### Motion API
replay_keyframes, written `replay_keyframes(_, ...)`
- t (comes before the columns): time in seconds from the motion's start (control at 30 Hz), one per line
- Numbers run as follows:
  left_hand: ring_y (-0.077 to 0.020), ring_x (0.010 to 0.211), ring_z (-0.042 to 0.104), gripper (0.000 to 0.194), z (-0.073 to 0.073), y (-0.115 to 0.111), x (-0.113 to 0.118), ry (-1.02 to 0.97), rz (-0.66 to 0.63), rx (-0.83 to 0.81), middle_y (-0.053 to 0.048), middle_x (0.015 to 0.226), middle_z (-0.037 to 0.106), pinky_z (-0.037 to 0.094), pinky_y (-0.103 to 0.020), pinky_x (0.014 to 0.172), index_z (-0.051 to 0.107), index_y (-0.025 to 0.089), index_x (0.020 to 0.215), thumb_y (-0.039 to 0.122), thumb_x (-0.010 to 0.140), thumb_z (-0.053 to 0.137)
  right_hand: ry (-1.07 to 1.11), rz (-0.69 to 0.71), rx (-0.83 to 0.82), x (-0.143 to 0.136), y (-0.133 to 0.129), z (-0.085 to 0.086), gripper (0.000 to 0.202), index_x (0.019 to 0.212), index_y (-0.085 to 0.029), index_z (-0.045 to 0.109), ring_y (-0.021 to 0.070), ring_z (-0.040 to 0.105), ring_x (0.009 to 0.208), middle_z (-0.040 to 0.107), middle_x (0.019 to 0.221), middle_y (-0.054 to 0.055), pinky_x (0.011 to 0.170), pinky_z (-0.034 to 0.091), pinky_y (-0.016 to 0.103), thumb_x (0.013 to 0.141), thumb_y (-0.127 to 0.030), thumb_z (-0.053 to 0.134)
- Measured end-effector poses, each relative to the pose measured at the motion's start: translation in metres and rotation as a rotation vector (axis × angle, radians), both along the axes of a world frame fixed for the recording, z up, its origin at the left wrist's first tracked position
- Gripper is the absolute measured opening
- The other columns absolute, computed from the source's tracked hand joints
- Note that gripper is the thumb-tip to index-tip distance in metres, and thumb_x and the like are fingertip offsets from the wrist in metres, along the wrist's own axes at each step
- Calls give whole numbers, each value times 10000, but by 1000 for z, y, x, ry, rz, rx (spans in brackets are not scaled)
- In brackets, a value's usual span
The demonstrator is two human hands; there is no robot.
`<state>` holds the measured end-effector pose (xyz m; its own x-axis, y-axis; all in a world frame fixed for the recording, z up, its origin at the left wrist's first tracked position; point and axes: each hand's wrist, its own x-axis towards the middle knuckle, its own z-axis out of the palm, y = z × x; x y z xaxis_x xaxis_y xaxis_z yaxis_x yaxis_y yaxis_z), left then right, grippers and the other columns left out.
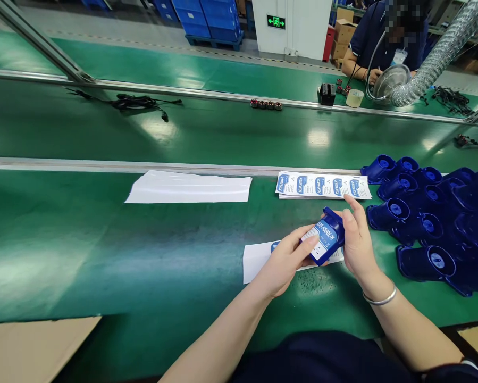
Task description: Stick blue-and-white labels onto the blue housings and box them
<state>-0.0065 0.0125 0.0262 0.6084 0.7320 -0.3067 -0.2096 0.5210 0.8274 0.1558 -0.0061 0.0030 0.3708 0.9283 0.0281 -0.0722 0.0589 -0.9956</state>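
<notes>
A dark blue plastic housing (pixel 336 225) with a blue-and-white label (pixel 323 235) on its face is held up between my two hands, tilted. My left hand (pixel 288 259) grips its left side, the thumb pressed on the label. Around the right edge is my right hand (pixel 357 239), with the thumb up against the housing and the index finger stretched out. Beneath them lies a label sheet (pixel 257 259), partly covered by my left hand and the housing. Just beyond is a stack of printed label sheets (pixel 320 186).
Several blue housings (pixel 429 260) crowd the right of the green bench. White paper strips (pixel 189 189) lie left of the label stack. Past a metal rail are black cables (pixel 133 102), small metal parts (pixel 266 105) and a flexible duct (pixel 442 58). A co-worker (pixel 366 37) sits opposite. Cardboard (pixel 31 346) is lower left.
</notes>
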Motion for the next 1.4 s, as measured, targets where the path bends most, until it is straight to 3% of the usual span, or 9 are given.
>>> replay_keyframes(0.27, -285, 1207, 584, 678, -20, -11, 4, 432, 133, 608, -108, 1339, 565, 501, -455, 1008, 433, 246, 1363, 232, 766, 753, 51, 11, 41, -1, 2, -2, 611, 1462, -258, 377, 262, 687, 1030, 712, 1099, 78, 901, 555, 429, 967, -580, 532)
replay_keyframes(0.4, -313, 1264, 545, 811, -19, -9, 0, 398, 104, 668, -133, 1413, 510, 489, -453, 1025, 413, 255, 1406, 308, 712, 831, 13, 55, 144, -3, 0, -4, 562, 1459, -256, 376, 265, 671, 1083, 685, 1172, 96, 933, 550, 436, 994, -552, 487)
replay_keyframes(0.53, -279, 1115, 640, 636, -7, -1, -9, 349, 299, 646, -127, 1264, 598, 560, -382, 877, 499, 222, 1273, 362, 733, 805, -37, 157, 260, 3, 4, -1, 523, 1474, -259, 348, 279, 618, 1207, 627, 1313, 125, 1008, 520, 494, 1041, -550, 326)
replay_keyframes(0.7, -279, 1086, 664, 664, 18, 27, -67, 789, 674, 811, -110, 1250, 635, 552, -377, 867, 505, 235, 1288, 438, 727, 796, -589, 200, 281, 14, 11, 1, 364, 1336, -255, 541, 283, 534, 1284, 579, 1350, 118, 1094, 441, 518, 1019, -427, 495)
replay_keyframes(0.83, -392, 1186, 601, 653, 24, 46, -135, 1510, 651, 827, -143, 1312, 618, 517, -557, 938, 520, 223, 1338, 513, 788, 719, -1085, 347, 337, -5, 7, -10, 367, 1313, -186, 586, 344, 440, 1358, 529, 1407, 171, 1126, 373, 592, 994, -365, 560)
replay_keyframes(1.0, -489, 1170, 572, 679, 14, 55, -177, 1659, 721, 772, -280, 1215, 608, 495, -679, 875, 527, 36, 1317, 470, 813, 661, -1344, 417, 417, -39, 4, -27, 499, 1361, -125, 533, 369, 328, 1443, 415, 1539, 186, 1169, 282, 658, 957, -396, 644)
replay_keyframes(1.1, -478, 1318, 441, 736, 10, 48, -165, 1642, 818, 907, -338, 1351, 483, 395, -668, 1040, 452, -29, 1374, 457, 842, 605, -1347, 422, 447, -45, 8, -36, 219, 1090, -137, 642, 337, 365, 1427, 503, 1466, 172, 1177, 298, 623, 968, -318, 638)
replay_keyframes(1.27, -234, 1248, 604, 433, -18, 10, -118, 1319, 312, 1191, -99, 1314, 665, 485, -394, 1080, 586, 196, 1317, 383, 966, 417, -1217, 376, 540, -38, 13, -40, 107, 888, -171, 628, 272, 470, 1340, 605, 1321, 130, 1170, 332, 568, 983, -199, 588)
replay_keyframes(1.4, -224, 1453, 394, 515, -61, -12, -109, 1192, -110, 1236, -65, 1535, 482, 353, -491, 1179, 443, 234, 1495, 278, 1015, 263, -1120, 393, 607, -30, 17, -34, 124, 848, -195, 641, 247, 524, 1266, 636, 1263, 105, 1139, 375, 530, 954, -260, 643)
